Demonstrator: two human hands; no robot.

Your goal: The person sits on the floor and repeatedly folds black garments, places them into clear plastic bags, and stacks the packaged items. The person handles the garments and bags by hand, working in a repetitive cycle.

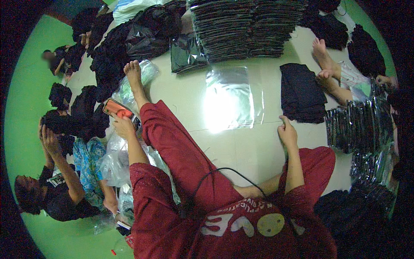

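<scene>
My left hand (124,126) is closed on the lower end of a smartphone (114,107) with an orange lit screen, beside my stretched-out left leg. Some of its fingers are hidden. My right hand (287,133) is over the floor with the index finger stretched out and nothing visible in it. Just beyond that fingertip lies a stack of folded black cloth (302,93). Clear plastic sleeves (233,97) lie flat on the tiles in front of me, partly washed out by glare.
A tall pile of black garments in clear bags (246,30) stands ahead. More bagged garments (358,127) are piled at the right, near another person's feet (327,73). Loose clear plastic (114,159) lies on my left. A person in black (64,190) sits at the far left with raised hands.
</scene>
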